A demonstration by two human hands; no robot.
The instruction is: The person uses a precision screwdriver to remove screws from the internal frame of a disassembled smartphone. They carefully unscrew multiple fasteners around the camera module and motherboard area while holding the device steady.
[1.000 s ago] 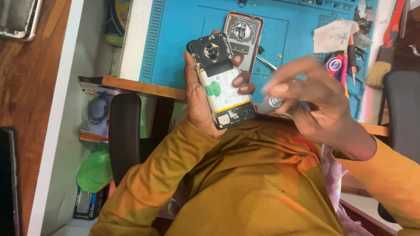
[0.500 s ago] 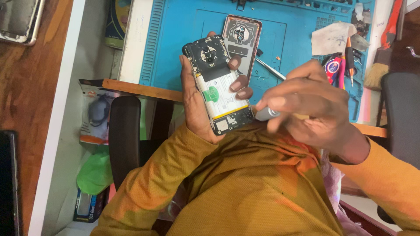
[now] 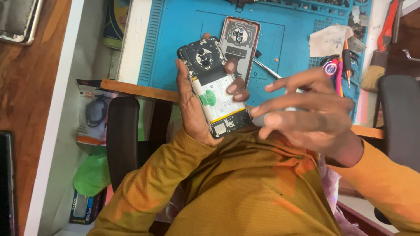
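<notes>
Right hand [image 3: 306, 113] fingers now spread; left hand [image 3: 192, 105] holds one opened phone [image 3: 214, 87].

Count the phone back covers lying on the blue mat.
1. The back cover lies on the blue mat, just behind the opened phone in the left hand. Others may be hidden.

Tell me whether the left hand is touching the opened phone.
Touching. The head view shows the left hand wrapped around the phone, palm behind it, fingertips pressing its right edge.
</notes>
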